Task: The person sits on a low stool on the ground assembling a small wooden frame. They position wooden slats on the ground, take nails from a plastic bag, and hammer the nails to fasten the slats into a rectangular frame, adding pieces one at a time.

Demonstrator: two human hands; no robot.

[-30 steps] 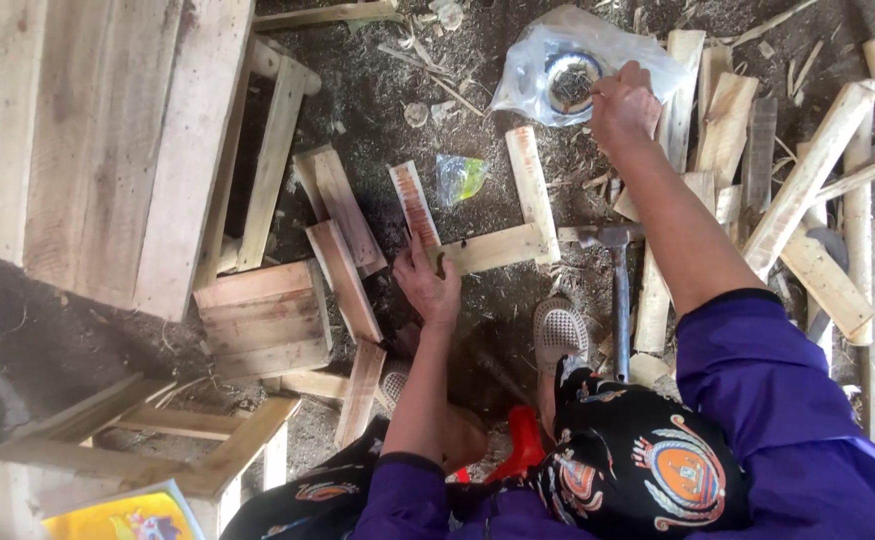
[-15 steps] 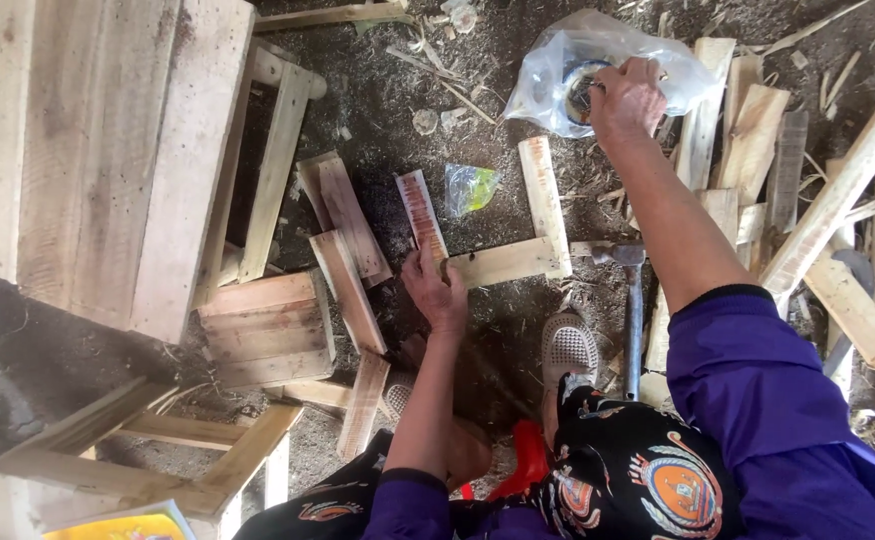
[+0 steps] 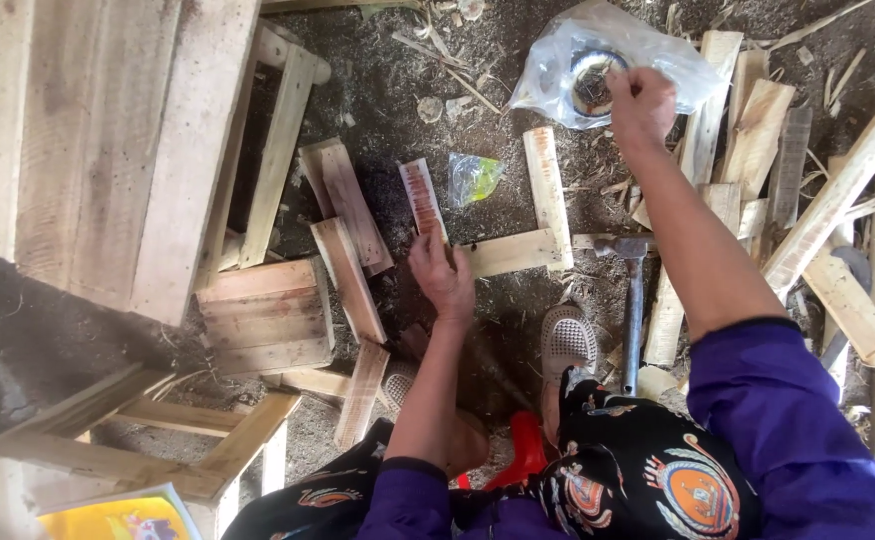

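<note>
My right hand point(image 3: 643, 100) reaches far forward to a clear plastic bag point(image 3: 578, 50) lying on the dirt. Its fingers are curled onto the bag beside a dark round thing inside. What the fingertips pinch is hidden. My left hand point(image 3: 443, 275) lies flat, fingers apart, on the near end of a reddish slat point(image 3: 423, 195), where it meets a pale crosswise wood piece point(image 3: 508, 252). A hammer point(image 3: 633, 300) lies between my arms, its head next to that crosswise piece.
A large pallet-like wooden panel point(image 3: 108, 140) fills the left. A slatted block point(image 3: 263, 315) and loose slats lie beside it, and a wooden frame point(image 3: 158, 440) stands at lower left. Many offcuts point(image 3: 838, 200) are piled at right. A yellow-green wrapper point(image 3: 473, 178) and my shoe point(image 3: 568, 340) are on the dirt.
My right hand has stayed at the plastic bag, shifting slightly over its dark contents. My left hand has held its place on the slats. The view drifted a little.
</note>
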